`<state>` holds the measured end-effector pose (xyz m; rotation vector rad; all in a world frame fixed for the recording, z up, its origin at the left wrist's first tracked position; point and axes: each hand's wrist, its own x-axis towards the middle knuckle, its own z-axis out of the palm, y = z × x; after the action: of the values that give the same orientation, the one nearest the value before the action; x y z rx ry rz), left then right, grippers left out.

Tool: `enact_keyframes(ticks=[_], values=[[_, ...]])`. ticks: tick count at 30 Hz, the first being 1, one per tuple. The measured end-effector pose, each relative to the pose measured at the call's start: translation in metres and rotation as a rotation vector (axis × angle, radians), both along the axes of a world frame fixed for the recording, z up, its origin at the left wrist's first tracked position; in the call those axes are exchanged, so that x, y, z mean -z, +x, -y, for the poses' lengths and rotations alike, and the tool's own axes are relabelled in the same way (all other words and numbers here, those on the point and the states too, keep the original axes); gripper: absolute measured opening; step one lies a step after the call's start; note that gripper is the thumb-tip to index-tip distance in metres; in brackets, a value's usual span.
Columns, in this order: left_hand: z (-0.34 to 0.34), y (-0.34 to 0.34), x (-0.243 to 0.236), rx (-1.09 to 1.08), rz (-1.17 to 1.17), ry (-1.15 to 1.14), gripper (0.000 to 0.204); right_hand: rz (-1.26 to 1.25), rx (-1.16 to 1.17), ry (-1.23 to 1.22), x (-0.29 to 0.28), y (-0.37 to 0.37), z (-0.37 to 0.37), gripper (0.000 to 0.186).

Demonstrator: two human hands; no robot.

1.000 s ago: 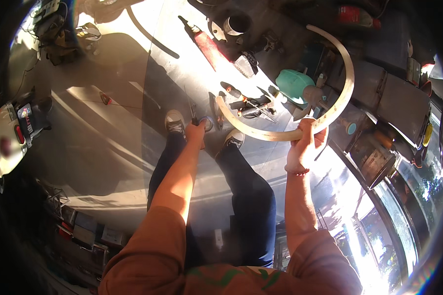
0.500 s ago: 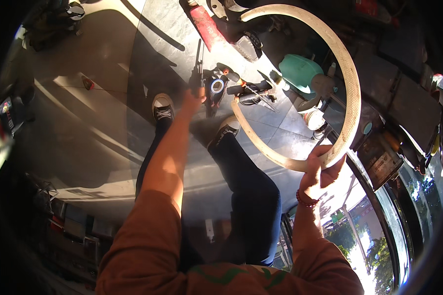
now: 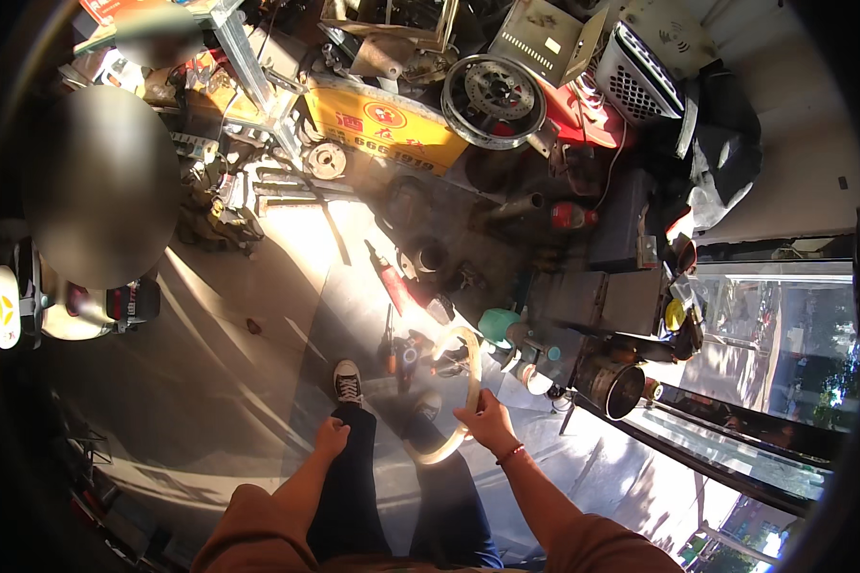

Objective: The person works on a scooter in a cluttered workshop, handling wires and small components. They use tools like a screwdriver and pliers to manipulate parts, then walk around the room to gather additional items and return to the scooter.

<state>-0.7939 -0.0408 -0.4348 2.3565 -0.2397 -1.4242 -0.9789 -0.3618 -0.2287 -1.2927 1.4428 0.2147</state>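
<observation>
Moved: since the earlier frames, the left hand has come away from the black and orange tool and is now by the left leg. The pale hose has come down lower, and more of the room shows.
Head view, left hand: just below the middle of the frame, left of center. Its fingers are curled in. I cannot tell if anything is inside them.
Head view, right hand: below the middle, right of center. Its fingers are closed around the hose. A red bracelet is on the wrist.
Hose: bent in a big curve near the middle of the frame. Its low part crosses in front of the right leg.
Tool: on the floor, above the left shoe in the frame and well apart from the left hand.
Near the tool: a red tube higher up, and a blue-green thing off to the right.
Top of the frame: a yellow sign, a wheel and a gray crate.
Right side: a big window.
</observation>
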Motion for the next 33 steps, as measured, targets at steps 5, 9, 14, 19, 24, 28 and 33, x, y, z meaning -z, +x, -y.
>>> enact_keyframes(ticks=[5, 9, 14, 19, 24, 28, 33], values=[[-0.013, 0.010, -0.037, -0.092, -0.083, -0.058, 0.036, 0.063, -0.003, -0.122, -0.091, 0.055, 0.027, 0.035], [-0.028, 0.002, -0.055, -0.135, -0.120, -0.098, 0.031, 0.284, 0.078, -0.383, -0.174, 0.125, 0.103, 0.033], [-0.010, 0.014, -0.104, -0.106, -0.212, -0.139, 0.025, 0.548, 0.075, -1.143, -0.277, 0.191, 0.262, 0.039], [0.016, 0.022, -0.128, -0.231, -0.278, -0.168, 0.015, 0.985, 0.119, -1.298, -0.341, 0.227, 0.240, 0.032], [0.053, 0.009, -0.128, -0.220, -0.317, -0.240, 0.013, 0.722, 0.146, -0.824, -0.223, 0.155, 0.168, 0.027], [0.091, 0.004, -0.140, -0.397, -0.480, -0.377, 0.018, 0.251, 0.261, -0.407, -0.090, 0.052, 0.102, 0.021], [0.141, -0.015, -0.156, -0.522, -0.532, -0.298, 0.017, 0.059, 0.089, -0.249, 0.019, 0.008, 0.061, 0.021]])
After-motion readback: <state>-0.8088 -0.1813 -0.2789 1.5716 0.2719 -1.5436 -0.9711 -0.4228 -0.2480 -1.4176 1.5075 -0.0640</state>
